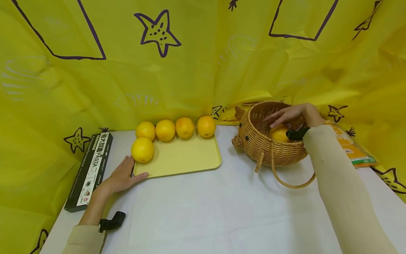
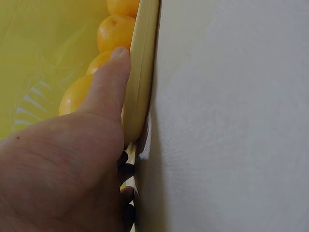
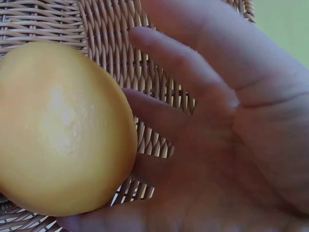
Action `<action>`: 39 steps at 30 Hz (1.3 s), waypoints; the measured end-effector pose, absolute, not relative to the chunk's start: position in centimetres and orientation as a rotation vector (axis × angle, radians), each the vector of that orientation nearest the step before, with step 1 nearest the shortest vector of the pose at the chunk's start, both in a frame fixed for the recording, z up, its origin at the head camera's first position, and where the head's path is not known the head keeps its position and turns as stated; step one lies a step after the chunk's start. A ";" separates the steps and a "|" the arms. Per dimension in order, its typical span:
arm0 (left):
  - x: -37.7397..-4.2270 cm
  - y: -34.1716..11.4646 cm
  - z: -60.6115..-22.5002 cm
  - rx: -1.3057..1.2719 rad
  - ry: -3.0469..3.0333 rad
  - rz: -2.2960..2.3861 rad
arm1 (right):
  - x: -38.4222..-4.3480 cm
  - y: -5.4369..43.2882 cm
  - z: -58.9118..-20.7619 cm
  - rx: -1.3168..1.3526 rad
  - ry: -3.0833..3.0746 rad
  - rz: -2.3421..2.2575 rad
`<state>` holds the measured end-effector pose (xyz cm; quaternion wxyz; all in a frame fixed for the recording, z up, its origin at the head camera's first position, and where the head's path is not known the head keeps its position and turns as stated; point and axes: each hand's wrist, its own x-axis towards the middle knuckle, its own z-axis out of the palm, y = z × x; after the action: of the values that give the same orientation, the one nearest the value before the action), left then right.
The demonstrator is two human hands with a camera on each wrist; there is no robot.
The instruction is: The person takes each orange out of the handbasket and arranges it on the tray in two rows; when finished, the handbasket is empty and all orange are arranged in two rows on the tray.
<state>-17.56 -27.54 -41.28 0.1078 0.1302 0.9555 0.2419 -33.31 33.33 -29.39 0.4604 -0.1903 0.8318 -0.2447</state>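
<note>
Where head view hides palm (image 3: 217,169), wrist's shows right hand (image 3: 207,128) beside orange (image 3: 63,128).

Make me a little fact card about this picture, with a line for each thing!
Tray: yellow, five oranges on it
Basket: wicker, animal face, one orange showing inside
Left hand: spread, touching the tray's near left corner
Right hand: reaching into the basket, beside its orange
Box: says PASTA, left of the tray
Backdrop: yellow, drawn stars
</note>
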 end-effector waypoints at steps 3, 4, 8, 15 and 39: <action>-17.5 -27.5 -41.3 0.390 2.815 0.715 | -33.4 33.3 -29.5 -0.499 2.041 -0.596; -17.5 -27.5 -41.3 0.393 2.818 0.714 | -33.3 33.4 -29.6 -0.484 2.033 -0.619; -17.5 -27.5 -41.3 0.393 2.819 0.716 | -33.2 33.4 -29.7 -0.439 2.029 -0.680; -17.5 -27.3 -41.2 0.388 2.809 0.720 | -33.0 33.3 -30.0 -0.360 1.952 -0.709; -17.3 -27.3 -41.1 0.389 2.817 0.716 | -33.2 33.2 -30.6 -0.338 1.957 -0.627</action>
<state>-17.28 -27.32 -41.09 0.1044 0.1318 0.9554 0.2429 -33.21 33.16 -30.59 0.5052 -0.1401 0.8110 -0.2597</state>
